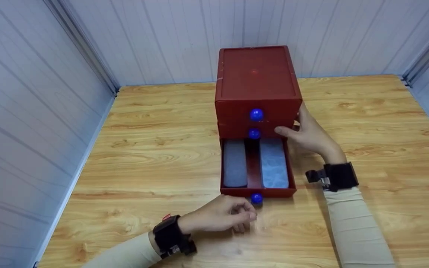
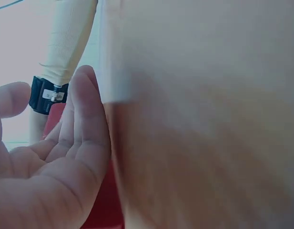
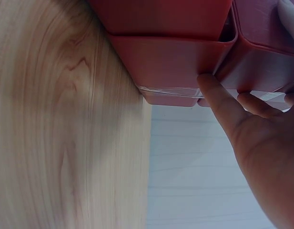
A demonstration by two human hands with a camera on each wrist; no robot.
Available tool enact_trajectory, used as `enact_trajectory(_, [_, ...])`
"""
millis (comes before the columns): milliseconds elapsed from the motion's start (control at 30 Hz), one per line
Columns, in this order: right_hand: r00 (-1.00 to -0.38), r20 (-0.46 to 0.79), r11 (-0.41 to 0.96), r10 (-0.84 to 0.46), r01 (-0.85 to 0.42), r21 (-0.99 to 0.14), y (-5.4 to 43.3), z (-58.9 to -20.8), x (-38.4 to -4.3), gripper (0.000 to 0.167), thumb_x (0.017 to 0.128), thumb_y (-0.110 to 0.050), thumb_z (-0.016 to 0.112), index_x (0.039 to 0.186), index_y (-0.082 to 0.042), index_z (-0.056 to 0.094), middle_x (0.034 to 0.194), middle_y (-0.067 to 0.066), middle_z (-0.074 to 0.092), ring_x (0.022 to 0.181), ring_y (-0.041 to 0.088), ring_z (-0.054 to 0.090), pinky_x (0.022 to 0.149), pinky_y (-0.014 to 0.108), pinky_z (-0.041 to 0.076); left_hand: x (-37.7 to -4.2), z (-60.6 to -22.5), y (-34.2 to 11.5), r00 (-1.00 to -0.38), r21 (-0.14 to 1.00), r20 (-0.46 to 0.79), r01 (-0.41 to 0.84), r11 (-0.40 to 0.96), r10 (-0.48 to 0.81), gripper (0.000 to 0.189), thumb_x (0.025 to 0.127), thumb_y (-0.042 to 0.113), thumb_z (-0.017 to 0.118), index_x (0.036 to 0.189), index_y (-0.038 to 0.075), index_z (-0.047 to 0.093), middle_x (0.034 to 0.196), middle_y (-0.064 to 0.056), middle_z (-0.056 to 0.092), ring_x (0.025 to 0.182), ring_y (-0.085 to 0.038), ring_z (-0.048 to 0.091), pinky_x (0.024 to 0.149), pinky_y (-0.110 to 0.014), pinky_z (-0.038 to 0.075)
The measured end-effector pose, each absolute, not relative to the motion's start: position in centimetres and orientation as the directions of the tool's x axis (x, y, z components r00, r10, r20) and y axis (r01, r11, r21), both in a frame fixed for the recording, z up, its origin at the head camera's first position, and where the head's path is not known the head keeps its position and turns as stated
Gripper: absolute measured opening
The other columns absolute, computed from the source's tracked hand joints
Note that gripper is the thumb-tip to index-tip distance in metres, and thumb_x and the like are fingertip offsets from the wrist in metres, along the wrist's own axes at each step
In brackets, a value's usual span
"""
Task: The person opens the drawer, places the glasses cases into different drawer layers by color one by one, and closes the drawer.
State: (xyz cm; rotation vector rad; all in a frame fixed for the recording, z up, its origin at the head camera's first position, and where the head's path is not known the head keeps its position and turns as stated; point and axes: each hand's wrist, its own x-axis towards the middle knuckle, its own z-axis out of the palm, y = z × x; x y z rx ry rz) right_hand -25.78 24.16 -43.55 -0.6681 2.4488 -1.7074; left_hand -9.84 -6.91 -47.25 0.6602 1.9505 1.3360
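Observation:
A red three-drawer cabinet (image 1: 257,76) with blue ball knobs stands on the table, its bottom drawer (image 1: 253,192) pulled out. Inside the drawer lie a dark grey oblong block (image 1: 235,163) on the left and a lighter blue-grey, marbled one (image 1: 274,163) on the right. My right hand (image 1: 311,136) holds the cabinet's front right corner, thumb on the middle drawer's front and fingers against the side. Just in front of the bottom drawer's blue knob (image 1: 256,198) is my left hand (image 1: 220,214), its fingers loosely bent and holding nothing. In the left wrist view its thumb stands apart from the fingers.
The wood-grain table (image 1: 155,149) extends on both sides of the cabinet. White panel walls (image 1: 162,41) close off the back and both sides. Clear tape (image 3: 170,91) runs along the cabinet's side in the right wrist view.

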Motion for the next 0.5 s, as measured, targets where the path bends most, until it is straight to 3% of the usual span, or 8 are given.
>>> enact_trajectory(233, [-0.903,0.176,0.286,-0.392,-0.301,-0.91,24.2,-43.4,-25.7,0.095,0.102,-0.02,0.075,0.17,-0.036,0.01,0.169,0.005,0.028,0.149,0.036,0.04,0.114,0.062,0.045,-10.1,-47.6,-6.9,-0.619,0.946,-0.322,-0.178,0.271,0.717,0.037,0.109,0.031,0.063,0.133,0.003,0.066,0.103,-0.011,0.079,0.085,-0.024,0.076,0.078,-0.036,0.065])
enact_trajectory(500, [-0.901,0.178,0.291,-0.396,-0.307,-0.906,24.1,-43.5,-25.7,0.096,0.102,-0.02,0.075,0.17,-0.036,0.009,0.169,0.006,0.028,0.148,0.037,0.041,0.113,0.059,0.046,-10.1,-47.8,-5.7,-0.609,0.884,-0.402,-0.453,0.117,0.684,0.028,0.109,0.022,0.061,0.118,-0.003,0.064,0.108,-0.017,0.076,0.086,-0.018,0.074,0.081,-0.032,0.064])
